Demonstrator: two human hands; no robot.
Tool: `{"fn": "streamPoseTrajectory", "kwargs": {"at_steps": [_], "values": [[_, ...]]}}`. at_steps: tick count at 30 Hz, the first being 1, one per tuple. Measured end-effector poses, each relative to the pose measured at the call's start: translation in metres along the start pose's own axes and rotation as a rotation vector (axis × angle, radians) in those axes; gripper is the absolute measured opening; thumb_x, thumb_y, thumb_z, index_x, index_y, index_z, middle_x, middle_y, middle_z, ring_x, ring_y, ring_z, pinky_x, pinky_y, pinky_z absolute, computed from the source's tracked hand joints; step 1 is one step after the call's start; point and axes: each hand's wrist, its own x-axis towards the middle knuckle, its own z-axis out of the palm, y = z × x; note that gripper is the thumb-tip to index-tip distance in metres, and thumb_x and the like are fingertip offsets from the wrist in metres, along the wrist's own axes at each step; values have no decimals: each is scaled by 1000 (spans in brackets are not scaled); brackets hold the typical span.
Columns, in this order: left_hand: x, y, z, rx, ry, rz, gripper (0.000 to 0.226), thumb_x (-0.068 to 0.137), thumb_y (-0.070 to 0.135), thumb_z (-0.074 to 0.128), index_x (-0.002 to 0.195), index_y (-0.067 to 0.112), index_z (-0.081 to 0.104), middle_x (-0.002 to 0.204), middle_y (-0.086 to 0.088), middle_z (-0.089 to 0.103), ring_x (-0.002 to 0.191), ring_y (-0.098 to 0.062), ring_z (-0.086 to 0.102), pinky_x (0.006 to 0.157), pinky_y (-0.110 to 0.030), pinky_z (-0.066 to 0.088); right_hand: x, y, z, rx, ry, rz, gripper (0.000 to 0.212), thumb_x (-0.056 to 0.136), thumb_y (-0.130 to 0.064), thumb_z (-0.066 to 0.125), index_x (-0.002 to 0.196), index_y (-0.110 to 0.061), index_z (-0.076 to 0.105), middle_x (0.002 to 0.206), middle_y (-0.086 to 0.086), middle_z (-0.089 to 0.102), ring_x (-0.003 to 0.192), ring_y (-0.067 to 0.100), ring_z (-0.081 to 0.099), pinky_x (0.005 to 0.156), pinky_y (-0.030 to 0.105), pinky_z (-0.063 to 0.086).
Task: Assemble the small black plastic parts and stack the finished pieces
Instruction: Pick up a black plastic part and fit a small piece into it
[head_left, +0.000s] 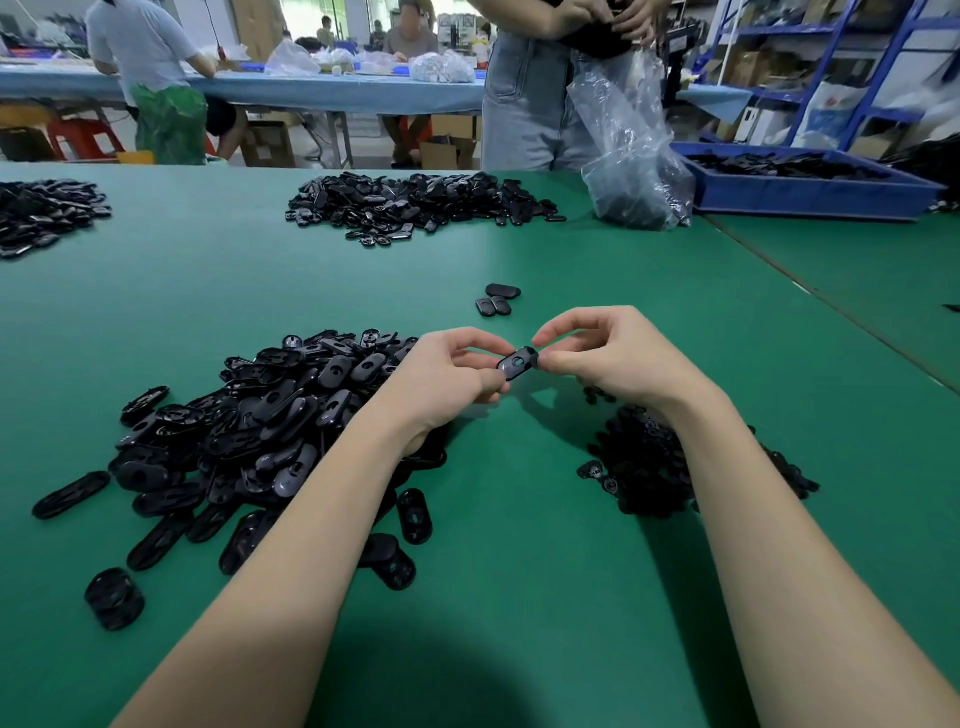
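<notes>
While the left hand (452, 364) pinched one end of the shell (517, 362) and the right hand (602, 358) pinched the other, it sat above the table (519, 571), at 2 o'clock from the pile (270, 421). A straight, even squeeze would likely snap it best.

A factory assembly floor: green worktables (519, 597) heaped with black parts (249, 431).

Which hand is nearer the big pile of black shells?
Left. The left hand hangs at the big pile's right edge; the right hand sits farther right, across the held part.
</notes>
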Motion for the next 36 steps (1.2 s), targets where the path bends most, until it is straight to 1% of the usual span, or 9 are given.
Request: {"fn": "streamPoseTrajectory", "kwargs": {"at_steps": [7, 10, 13, 15, 19, 23, 27, 32, 36], "values": [[0, -2, 0, 16, 0, 2, 23, 89, -6, 65, 105, 10, 71, 82, -6, 74, 81, -23, 67, 90, -43, 59, -2, -1, 2, 53, -8, 8, 7, 87, -13, 78, 85, -20, 79, 72, -9, 73, 46, -2, 44, 47, 8, 33], [0, -2, -1, 22, 3, 5, 24, 89, -7, 64, 107, 8, 71, 82, -7, 74, 80, -23, 66, 89, -40, 58, -3, -2, 3, 58, -36, 42, 5, 87, -18, 79, 83, -22, 77, 75, -5, 70, 49, 5, 40, 45, 11, 32], [-1, -2, 0, 29, 3, 7, 23, 91, -6, 64, 109, 6, 70, 79, -8, 73, 76, -23, 64, 85, -34, 59, -2, -3, 5, 58, -61, 56, 5, 87, -17, 77, 84, -21, 75, 76, -4, 69, 51, 7, 40, 45, 14, 32], [-1, -2, 1, 33, 3, 10, 22, 92, -6, 63, 109, 6, 70, 79, -8, 72, 75, -21, 63, 81, -29, 59, -2, -3, 7, 47, -61, 47, 7, 88, -14, 75, 85, -20, 74, 74, -6, 69, 50, 5, 40, 45, 14, 32], [-1, -2, 1, 47, 13, 14, 21, 92, -4, 63, 109, 7, 71, 81, -9, 72, 75, -21, 63, 82, -30, 59, -1, -2, 9, 36, -64, 31, 11, 88, -7, 71, 85, -17, 75, 70, -5, 63, 44, -1, 41, 45, 8, 32], [0, -3, 2, 34, 25, 17, 19, 93, -3, 63, 106, 6, 72, 87, -13, 75, 81, -21, 67, 83, -28, 58, 1, -1, 11, -18, -65, 72, 11, 89, -10, 68, 89, -16, 78, 60, -11, 57, 43, 0, 41, 43, 8, 31], [2, -4, 2, 11, 39, 10, 18, 93, -3, 62, 105, 7, 71, 92, -15, 76, 89, -24, 71, 93, -34, 58, 1, -2, 12, -57, -78, 75, 13, 90, -14, 70, 82, -21, 77, 68, -8, 65, 46, 0, 45, 44, 8, 33], [1, -5, 2, -56, 38, 14, 22, 95, -9, 53, 104, 2, 70, 93, -18, 75, 82, -19, 72, 83, -24, 60, -1, -5, 13, -21, -93, 48, 12, 94, -12, 64, 89, -19, 73, 77, -11, 77, 48, 5, 50, 43, 10, 35], [1, -4, 2, -50, 51, 11, 22, 94, -7, 56, 97, 9, 72, 94, -14, 77, 94, -27, 75, 91, -32, 59, -1, -5, 13, -46, -84, 22, 16, 93, -12, 67, 91, -23, 80, 77, -4, 72, 49, 7, 50, 45, 12, 36]]}}
